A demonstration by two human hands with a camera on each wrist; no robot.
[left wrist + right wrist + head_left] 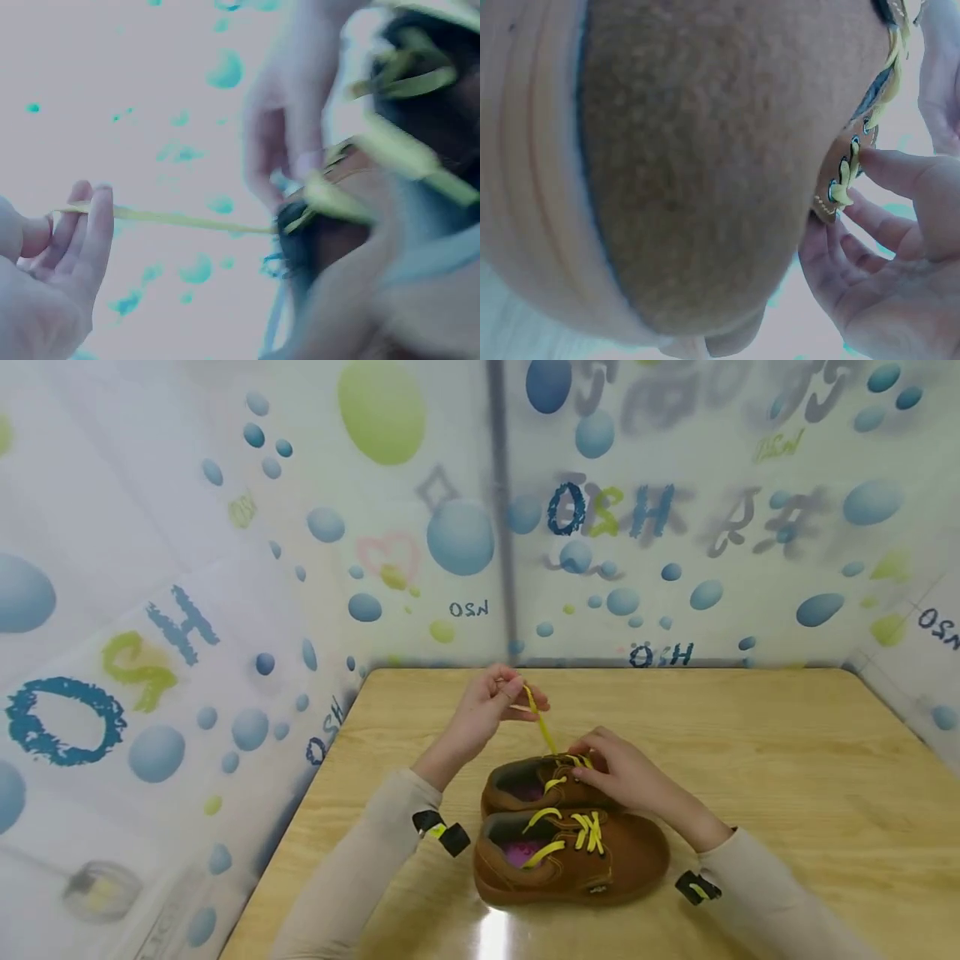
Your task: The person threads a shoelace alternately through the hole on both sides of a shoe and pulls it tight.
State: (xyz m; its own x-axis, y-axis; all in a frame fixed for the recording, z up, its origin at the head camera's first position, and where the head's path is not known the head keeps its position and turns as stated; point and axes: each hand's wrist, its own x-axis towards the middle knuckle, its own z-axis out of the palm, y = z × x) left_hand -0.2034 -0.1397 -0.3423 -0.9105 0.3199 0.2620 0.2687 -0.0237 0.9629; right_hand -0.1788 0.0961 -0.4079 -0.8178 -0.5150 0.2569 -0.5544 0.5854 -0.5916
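Two brown shoes with yellow laces lie side by side, the near shoe (637,856) in front of the far shoe (495,792). Above the far shoe's opening, my left hand (480,710) pinches a yellow shoelace (542,722) between thumb and fingers. That lace runs taut down to the eyelets, as the left wrist view also shows. My right hand (630,774) grips the far shoe around its lacing, thumb on the near side. In the right wrist view its fingers (877,225) are beside the laced eyelets; the near shoe's toe hides much there. Loose lace ends hang over the near shoe's opening.
Both shoes stand on a light wooden table (780,760). Behind it and to the left rise pale wall sheets (645,577) printed with bubbles and letters. A black wrist strap (441,833) sits on each sleeve.
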